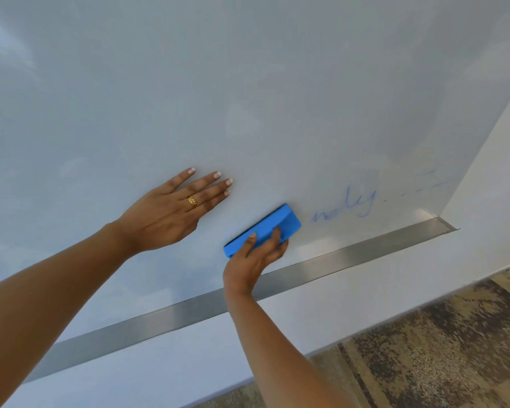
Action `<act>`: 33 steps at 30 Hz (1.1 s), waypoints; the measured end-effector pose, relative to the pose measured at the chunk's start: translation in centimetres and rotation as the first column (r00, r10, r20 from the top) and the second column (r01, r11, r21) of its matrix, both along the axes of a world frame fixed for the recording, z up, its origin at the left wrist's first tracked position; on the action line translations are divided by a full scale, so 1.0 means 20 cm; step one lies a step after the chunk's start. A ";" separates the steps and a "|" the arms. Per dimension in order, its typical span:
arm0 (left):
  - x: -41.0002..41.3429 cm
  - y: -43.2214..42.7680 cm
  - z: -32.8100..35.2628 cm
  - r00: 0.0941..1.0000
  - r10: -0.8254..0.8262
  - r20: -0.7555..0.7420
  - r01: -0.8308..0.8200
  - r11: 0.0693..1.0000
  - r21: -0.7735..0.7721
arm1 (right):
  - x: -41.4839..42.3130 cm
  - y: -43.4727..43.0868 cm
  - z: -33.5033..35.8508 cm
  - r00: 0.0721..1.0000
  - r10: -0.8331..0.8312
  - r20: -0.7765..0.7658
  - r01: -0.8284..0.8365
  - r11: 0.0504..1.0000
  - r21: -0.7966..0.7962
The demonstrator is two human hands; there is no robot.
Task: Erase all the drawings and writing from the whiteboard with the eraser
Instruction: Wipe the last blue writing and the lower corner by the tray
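The whiteboard (248, 83) fills most of the view, and most of its surface is wiped to a pale grey. Blue writing (348, 204) remains low on the right, reading roughly "nely", with a few faint dashes (424, 187) trailing towards the board's right edge. The eraser (265, 228), a blue block with a dark pad, lies pad-down against the board just left of the writing, tilted so its right end sits higher. The right hand (253, 257) grips it from below, thumb and one finger curled over its blue back and the other fingers hidden beneath. The left hand (171, 213) lies flat on the board up and left of the eraser, fingers straight and slightly spread, holding nothing; a gold ring (192, 201) shows on one finger. A long metal tray (351, 257) runs along the board's lower edge; the right wrist crosses in front of it, and what shows of its channel is bare brushed metal. Under the tray is white wall (189, 354), then mottled brown carpet (439, 334).
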State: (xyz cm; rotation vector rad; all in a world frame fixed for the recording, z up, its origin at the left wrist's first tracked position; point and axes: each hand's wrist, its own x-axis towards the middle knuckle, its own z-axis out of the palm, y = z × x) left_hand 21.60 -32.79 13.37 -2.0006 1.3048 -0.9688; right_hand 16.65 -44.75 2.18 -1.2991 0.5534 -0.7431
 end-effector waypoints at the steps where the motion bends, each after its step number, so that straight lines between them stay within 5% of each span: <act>1: 0.00 0.00 -0.01 1.000 -0.004 -0.008 0.004 1.000 0.010 | 0.00 -0.04 -0.02 0.999 -0.004 -0.033 0.006 0.998 0.061; 9: 0.00 -0.02 -0.03 1.000 0.014 -0.025 -0.014 1.000 0.005 | 0.00 -0.28 -0.04 0.990 0.004 -0.144 0.061 0.893 0.446; 24: 0.08 -0.41 0.13 0.998 -0.051 0.039 0.052 0.998 -0.024 | 0.07 -0.35 0.31 0.986 -0.041 0.160 0.040 0.999 0.014; 33: 0.09 -0.53 0.11 0.996 -0.049 0.078 0.054 0.996 -0.071 | 0.13 -0.56 0.08 0.995 -0.094 -0.024 0.097 0.954 0.282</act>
